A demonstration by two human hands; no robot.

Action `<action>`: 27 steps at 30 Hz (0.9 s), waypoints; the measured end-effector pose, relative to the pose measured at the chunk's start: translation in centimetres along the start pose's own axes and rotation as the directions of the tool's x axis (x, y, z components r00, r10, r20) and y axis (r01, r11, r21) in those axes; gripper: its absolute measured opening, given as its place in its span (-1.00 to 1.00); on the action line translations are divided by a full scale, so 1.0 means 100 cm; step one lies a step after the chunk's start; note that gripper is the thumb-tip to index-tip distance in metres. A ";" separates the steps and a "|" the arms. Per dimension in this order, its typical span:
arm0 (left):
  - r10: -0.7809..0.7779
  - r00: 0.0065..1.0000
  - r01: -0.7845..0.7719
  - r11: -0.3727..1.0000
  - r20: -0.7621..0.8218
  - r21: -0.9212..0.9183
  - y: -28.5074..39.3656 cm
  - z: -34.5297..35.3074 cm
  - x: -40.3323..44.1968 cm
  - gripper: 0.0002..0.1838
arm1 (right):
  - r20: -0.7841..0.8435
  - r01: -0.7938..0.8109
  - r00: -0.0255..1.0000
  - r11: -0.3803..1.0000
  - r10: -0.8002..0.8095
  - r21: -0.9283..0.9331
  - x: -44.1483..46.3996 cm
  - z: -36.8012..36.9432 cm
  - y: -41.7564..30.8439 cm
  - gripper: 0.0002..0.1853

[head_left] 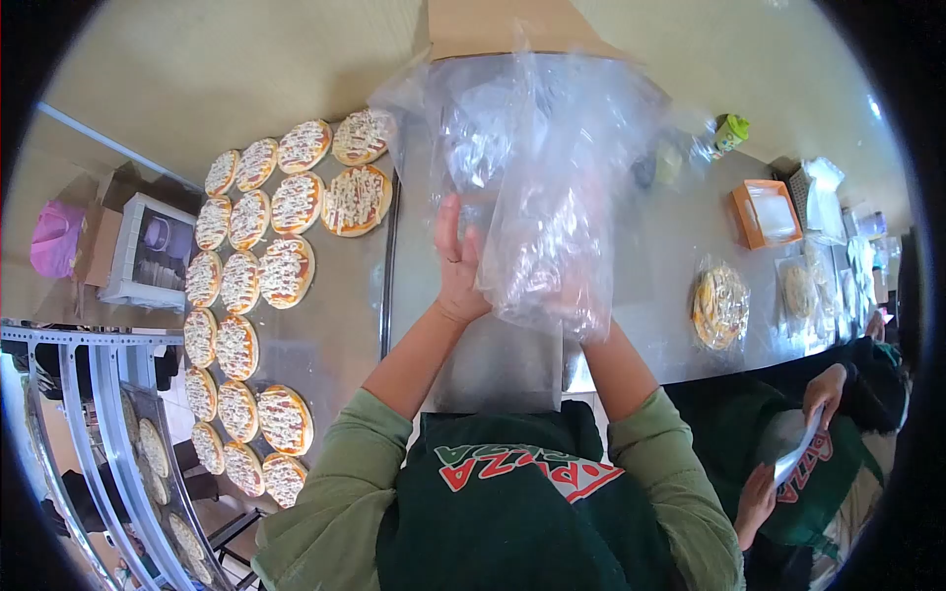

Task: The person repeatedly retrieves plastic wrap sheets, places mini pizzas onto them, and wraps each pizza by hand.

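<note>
A large clear plastic bag point(537, 227) is raised over the metal table in front of me, blurred in its upper part. My right hand point(583, 294) holds it up; the film covers this hand, so its fingers show only dimly. At the bag's left edge is my left hand point(463, 271), palm turned inward and fingers stretched upward. Behind the bag, more clear plastic bags point(478, 138) lie on the tabletop near a cardboard piece point(517, 28).
Rows of topped pizzas point(286, 271) cover the table on my left. A wrapped pizza stack point(720, 307) lies at right, near an orange box point(767, 214) and a green-lidded container point(731, 132). A co-worker's hands point(788, 448) hold plastic at right. A metal rack point(89, 433) stands lower left.
</note>
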State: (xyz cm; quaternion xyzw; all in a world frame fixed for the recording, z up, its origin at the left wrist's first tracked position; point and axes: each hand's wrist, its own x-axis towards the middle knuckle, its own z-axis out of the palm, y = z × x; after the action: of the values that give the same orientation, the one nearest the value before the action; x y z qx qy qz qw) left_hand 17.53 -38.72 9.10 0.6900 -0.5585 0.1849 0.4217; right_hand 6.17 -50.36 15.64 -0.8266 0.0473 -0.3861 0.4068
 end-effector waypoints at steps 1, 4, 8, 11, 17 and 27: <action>0.018 0.999 -0.020 0.999 0.043 0.050 0.000 -0.008 0.010 -0.08 | -0.018 0.109 0.994 0.991 -0.111 -0.078 0.020 -0.004 -0.005 -0.09; 0.064 0.991 -0.078 0.989 0.114 0.128 0.004 -0.028 0.041 0.00 | -0.024 0.248 0.966 0.953 -0.256 -0.173 0.066 0.007 0.004 -0.13; -0.103 0.982 0.070 0.977 -0.156 -0.202 0.021 -0.030 0.087 -0.25 | 0.024 0.197 0.980 0.957 -0.196 -0.215 0.116 0.037 0.042 -0.18; -0.330 0.944 0.316 0.906 -0.004 -0.281 0.001 -0.017 0.086 -0.29 | 0.077 0.095 0.994 0.968 -0.079 -0.233 0.141 0.055 0.071 -0.21; -0.436 0.892 0.386 0.870 -0.116 -0.307 -0.006 0.012 0.070 -0.28 | 0.186 -0.098 0.972 0.963 0.147 -0.251 0.176 0.081 0.117 -0.28; -0.412 0.817 0.421 0.904 0.404 0.071 -0.013 0.032 -0.023 -0.39 | 0.288 -0.186 0.932 0.973 0.219 -0.136 0.117 0.044 0.112 -0.39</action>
State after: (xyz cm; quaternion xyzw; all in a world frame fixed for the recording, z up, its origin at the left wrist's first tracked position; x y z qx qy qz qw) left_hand 17.30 -39.77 5.09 0.8137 -0.4717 -0.0665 0.3330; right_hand 19.98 -59.60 13.12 -0.8869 0.0905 -0.2086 0.4021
